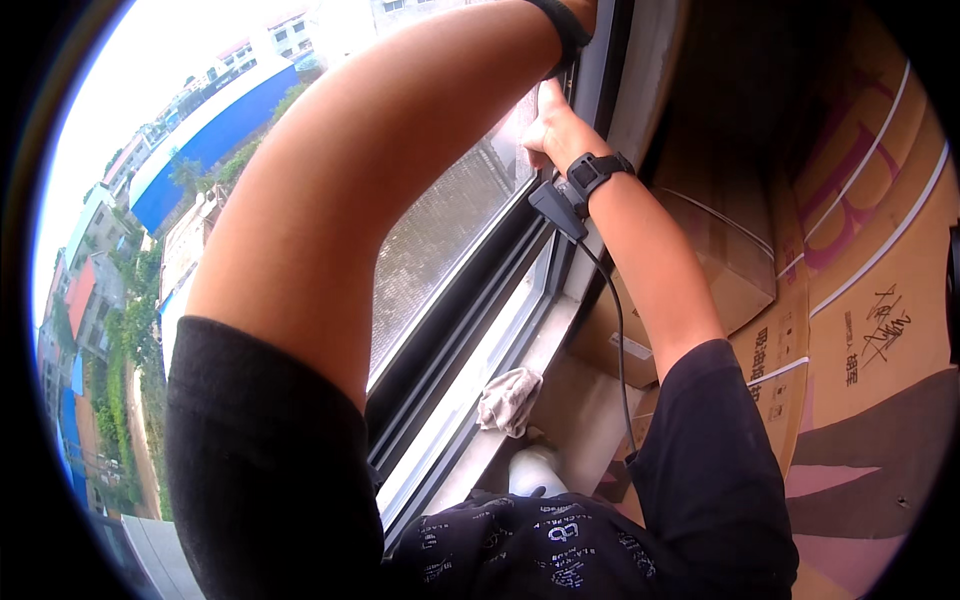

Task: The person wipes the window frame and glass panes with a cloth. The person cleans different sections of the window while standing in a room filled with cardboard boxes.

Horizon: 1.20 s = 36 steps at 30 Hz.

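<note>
My left arm reaches across the window, and its black wristband (562,34) is near the top edge. The left hand itself is out of view beyond that edge. My right hand (551,127) is up against the dark window frame (600,82), fingers bent. Its fingertips are partly hidden, so I cannot tell whether they hold anything. A black strap (596,174) circles the right wrist, with a dark device (557,212) and a cable (619,337) running down the arm. Below, a crumpled pale cloth (510,401) lies on the window sill (469,469).
Large cardboard cartons (840,315) bound with white straps stand close on my right, some bearing writing. A smaller carton (712,255) sits beside the window. The window's lower track (457,277) runs diagonally before me. Outside are buildings and a blue roof (217,142).
</note>
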Motion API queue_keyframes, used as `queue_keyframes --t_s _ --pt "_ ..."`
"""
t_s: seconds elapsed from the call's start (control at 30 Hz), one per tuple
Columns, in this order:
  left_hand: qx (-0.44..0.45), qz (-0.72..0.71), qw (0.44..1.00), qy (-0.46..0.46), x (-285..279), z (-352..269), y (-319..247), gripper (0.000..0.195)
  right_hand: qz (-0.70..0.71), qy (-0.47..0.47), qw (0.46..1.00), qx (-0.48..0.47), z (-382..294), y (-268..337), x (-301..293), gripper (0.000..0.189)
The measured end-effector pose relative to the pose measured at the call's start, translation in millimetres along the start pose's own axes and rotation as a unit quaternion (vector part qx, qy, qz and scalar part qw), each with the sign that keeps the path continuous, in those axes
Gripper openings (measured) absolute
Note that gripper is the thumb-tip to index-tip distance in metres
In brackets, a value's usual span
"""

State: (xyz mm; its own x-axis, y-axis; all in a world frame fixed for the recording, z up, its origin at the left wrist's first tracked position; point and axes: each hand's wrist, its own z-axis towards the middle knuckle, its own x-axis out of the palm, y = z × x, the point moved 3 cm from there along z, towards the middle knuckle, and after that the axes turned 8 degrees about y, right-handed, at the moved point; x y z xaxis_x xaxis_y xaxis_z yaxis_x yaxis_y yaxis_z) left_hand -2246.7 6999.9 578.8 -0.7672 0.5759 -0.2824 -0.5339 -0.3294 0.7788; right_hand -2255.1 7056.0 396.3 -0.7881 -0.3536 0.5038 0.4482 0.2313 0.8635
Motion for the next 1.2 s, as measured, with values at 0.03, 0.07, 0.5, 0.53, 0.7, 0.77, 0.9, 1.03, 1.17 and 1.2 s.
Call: queue_keyframes --t_s 0.03,0.07,0.5,0.53,0.7,0.77,0.9,1.03,1.17,1.2 --pt "0.004 -0.005 1.0 -0.008 0.7 5.8 -3.1 0.063 -0.005 -0.008 1.0 0.002 -1.5 1.5 -2.0 0.122" --pt "0.003 -0.01 1.0 -0.024 1.9 10.9 -7.1 0.061 -0.004 -0.014 1.0 0.0 -1.6 3.4 -3.5 0.122" --pt "0.019 -0.085 0.992 -0.086 14.6 53.4 -20.1 0.042 -0.038 -0.039 0.998 -0.009 14.5 9.5 -8.7 0.124" --pt "0.047 -0.104 0.992 -0.057 10.3 56.3 -23.7 0.047 -0.047 -0.017 0.998 -0.035 18.6 12.2 -15.3 0.123" --pt "0.056 -0.098 0.99 -0.081 6.2 59.2 -27.5 0.061 -0.041 -0.091 0.992 -0.072 0.4 23.8 -13.2 0.116" --pt "0.02 -0.067 0.994 -0.082 32.5 73.1 -36.2 0.062 -0.022 -0.066 0.991 -0.112 -14.3 13.2 11.1 0.114" --pt "0.057 -0.086 0.992 -0.077 19.6 70.4 -52.6 0.062 -0.018 -0.052 0.994 -0.099 -12.1 21.9 -8.3 0.119" --pt "0.021 -0.107 0.994 -0.019 0.0 75.6 -41.6 0.062 0.023 -0.106 0.993 -0.056 18.6 28.6 -40.8 0.11" --pt "0.08 -0.142 0.987 0.012 -33.8 5.4 -22.1 0.047 -0.077 -0.016 0.995 -0.067 2.7 27.6 -60.3 0.091" --pt "0.092 -0.212 0.973 0.02 -30.2 -16.0 -35.1 0.045 -0.129 0.031 0.989 -0.063 -10.3 12.0 -63.0 0.086"
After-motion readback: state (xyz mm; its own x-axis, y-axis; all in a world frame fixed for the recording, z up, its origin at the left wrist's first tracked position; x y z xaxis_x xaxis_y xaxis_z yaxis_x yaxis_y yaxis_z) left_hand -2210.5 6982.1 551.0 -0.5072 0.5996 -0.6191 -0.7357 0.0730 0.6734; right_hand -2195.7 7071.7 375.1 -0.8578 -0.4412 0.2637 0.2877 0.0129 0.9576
